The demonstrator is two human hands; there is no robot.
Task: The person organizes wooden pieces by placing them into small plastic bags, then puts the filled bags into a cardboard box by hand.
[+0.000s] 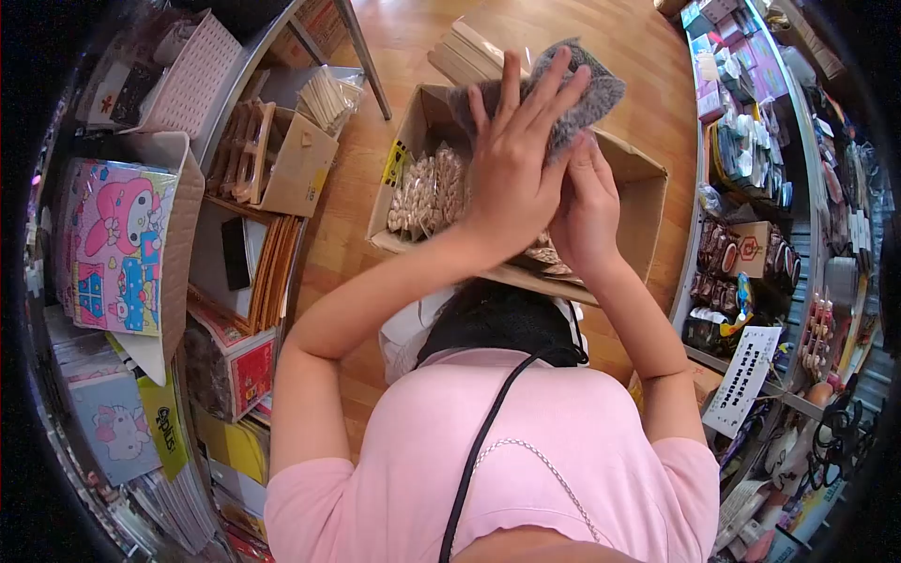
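My left hand lies against a grey fuzzy cloth, with its fingers stretched out and spread over it. Beside it, my right hand touches the lower edge of the cloth, its fingers pressed together; what lies between them is hidden. Both hands are above an open cardboard box. Inside the box, on the left, are bundles of small beige items in clear wrapping. My hands and forearms hide much of the box's middle.
Shelves with a pink basket, a cartoon-print box and wooden sticks stand at left. Packaged goods fill the right shelf, where a white printed card hangs. Flat wooden pieces lie beyond the box.
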